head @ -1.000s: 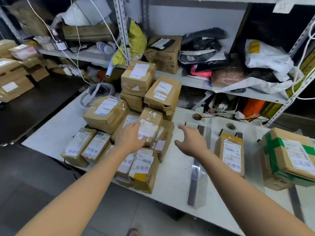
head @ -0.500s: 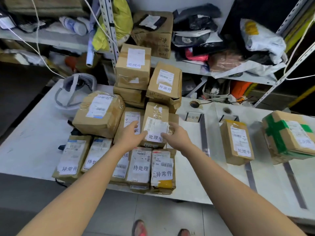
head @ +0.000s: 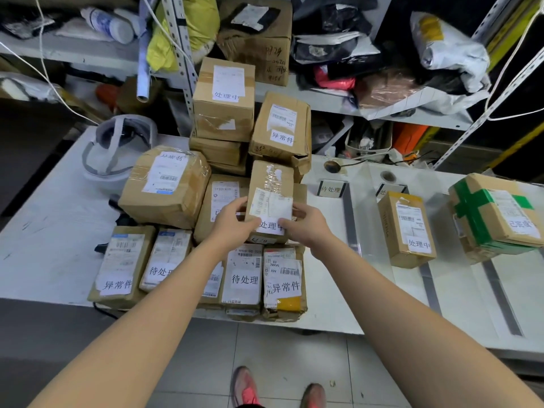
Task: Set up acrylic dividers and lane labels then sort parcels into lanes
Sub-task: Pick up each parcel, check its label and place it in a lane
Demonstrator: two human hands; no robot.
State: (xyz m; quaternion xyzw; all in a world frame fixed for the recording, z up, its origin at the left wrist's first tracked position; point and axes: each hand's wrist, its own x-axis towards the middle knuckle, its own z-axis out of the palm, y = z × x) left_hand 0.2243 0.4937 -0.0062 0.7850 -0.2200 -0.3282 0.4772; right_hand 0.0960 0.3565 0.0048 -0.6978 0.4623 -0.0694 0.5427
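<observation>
A pile of brown cardboard parcels covers the left half of the white table (head: 53, 231). My left hand (head: 232, 222) and my right hand (head: 303, 225) grip the two sides of one small parcel (head: 272, 192) with a white label, on top of the pile. To the right, clear acrylic dividers (head: 357, 213) stand on the table with a small lane label (head: 331, 189) at the back. One parcel (head: 404, 228) lies in the second lane and a green-taped parcel (head: 494, 216) in the lane beyond it.
Metal shelving (head: 182, 48) behind the table holds bags, boxes and bottles. A white and grey headset (head: 117, 148) lies at the table's back left. Grey tape strips (head: 500, 295) run along the table's right part. My feet (head: 276, 387) stand on the tiled floor below.
My right hand came over from the lane area to the pile. Both hands have closed on the small labelled parcel. The camera has tilted down towards the table edge.
</observation>
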